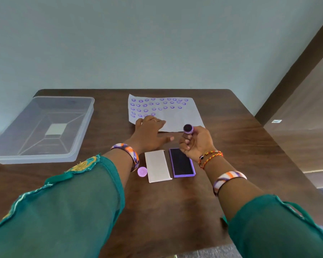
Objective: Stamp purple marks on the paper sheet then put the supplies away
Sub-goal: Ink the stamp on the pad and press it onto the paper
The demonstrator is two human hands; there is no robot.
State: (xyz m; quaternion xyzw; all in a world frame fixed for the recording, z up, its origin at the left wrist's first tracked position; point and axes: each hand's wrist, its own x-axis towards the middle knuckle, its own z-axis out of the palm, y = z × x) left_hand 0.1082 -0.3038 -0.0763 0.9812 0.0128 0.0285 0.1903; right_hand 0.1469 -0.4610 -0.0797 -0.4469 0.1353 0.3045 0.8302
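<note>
A white paper sheet (177,116) lies at the far middle of the table, with several rows of purple smiley marks across its upper part. My left hand (150,132) rests flat, fingers spread, on the sheet's near left corner. My right hand (194,141) holds a round purple stamp (188,128) tilted up, its inked face toward me, just above the sheet's near edge. Below that hand the purple ink pad (182,163) lies open, its white lid (158,165) beside it on the left. A small round purple cap (142,171) sits left of the lid.
A clear plastic storage bin (43,129) stands at the table's left, with a white label on its bottom. The brown wooden table (241,146) ends at a pale wall behind; a wooden panel rises at the right.
</note>
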